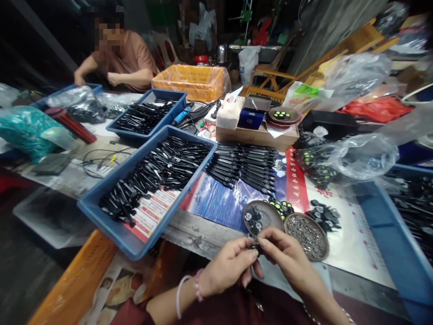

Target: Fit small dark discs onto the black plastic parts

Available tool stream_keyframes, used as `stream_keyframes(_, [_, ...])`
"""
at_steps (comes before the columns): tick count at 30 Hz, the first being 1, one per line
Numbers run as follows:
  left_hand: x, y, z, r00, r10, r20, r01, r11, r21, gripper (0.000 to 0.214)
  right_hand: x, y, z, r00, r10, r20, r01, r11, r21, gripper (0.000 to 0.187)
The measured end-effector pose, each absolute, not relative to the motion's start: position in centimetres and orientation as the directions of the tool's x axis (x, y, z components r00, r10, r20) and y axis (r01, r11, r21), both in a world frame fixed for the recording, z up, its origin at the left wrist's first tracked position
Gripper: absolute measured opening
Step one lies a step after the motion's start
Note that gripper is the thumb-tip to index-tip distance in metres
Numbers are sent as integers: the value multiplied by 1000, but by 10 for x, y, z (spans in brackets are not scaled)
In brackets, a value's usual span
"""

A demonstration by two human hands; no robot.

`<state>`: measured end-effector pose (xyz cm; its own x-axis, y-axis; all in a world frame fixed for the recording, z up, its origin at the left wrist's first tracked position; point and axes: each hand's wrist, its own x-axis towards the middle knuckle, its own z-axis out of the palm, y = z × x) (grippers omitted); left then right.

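My left hand, with a pink bead bracelet and a white band at the wrist, pinches a small black part in front of my body. My right hand meets it there, its thumb and fingertips pressed together at the top of that part. Whatever is between the right fingertips is too small to make out. Just beyond the hands is a round dish with dark round pieces in it. Beside it stands a dish of small metal screws. Black and yellow-green round pieces and a heap of black parts lie close by.
Blue trays of long black pieces stand left, with another blue tray at right. Rows of black pieces lie ahead. Behind are a tissue pack and an orange crate. A co-worker sits far left.
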<state>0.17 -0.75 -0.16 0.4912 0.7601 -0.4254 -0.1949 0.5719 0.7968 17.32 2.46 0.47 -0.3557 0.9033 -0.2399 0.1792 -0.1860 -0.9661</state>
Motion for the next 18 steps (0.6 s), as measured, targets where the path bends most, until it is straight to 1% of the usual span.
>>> stream_keyframes(2, [0, -6, -1, 497, 740, -453, -146, 586, 797, 35, 173, 24, 7, -362, 904, -226, 216, -155, -964, 32])
stream_keyframes(4, [-2, -6, 0, 504, 728, -464, -102, 584, 805, 35, 175, 24, 11, -390, 900, -195, 290, -81, -954, 31])
stream_keyframes(6, [-3, -6, 1, 507, 723, -468, -68, 575, 815, 34, 180, 24, 16, -456, 879, -140, 380, 50, -924, 28])
stream_keyframes(8, [-4, -6, 1, 513, 714, -476, -48, 577, 815, 33, 185, 24, 22, -560, 826, -68, 457, 240, -856, 21])
stream_keyframes(10, [-4, -6, 1, 527, 695, -490, -39, 595, 803, 35, 188, 23, 25, -674, 739, 18, 495, 469, -731, 18])
stream_keyframes(12, [-4, -7, -2, 536, 691, -485, -60, 605, 794, 37, 185, 21, 22, -766, 635, 103, 487, 677, -551, 23])
stream_keyframes(13, [-4, -8, -4, 538, 705, -463, -76, 587, 806, 37, 182, 19, 19, -797, 588, 137, 475, 750, -460, 25])
stream_keyframes(15, [-4, -8, -9, 541, 745, -390, -111, 523, 845, 39, 175, 17, 9, -833, 523, 182, 452, 832, -322, 26])
stream_keyframes(16, [-5, -8, -12, 549, 753, -363, -122, 503, 856, 43, 173, 17, 5, -841, 505, 194, 445, 850, -281, 23])
stream_keyframes(18, [-7, -6, -17, 572, 726, -381, -127, 538, 834, 55, 173, 25, -1, -849, 487, 204, 440, 866, -238, 15])
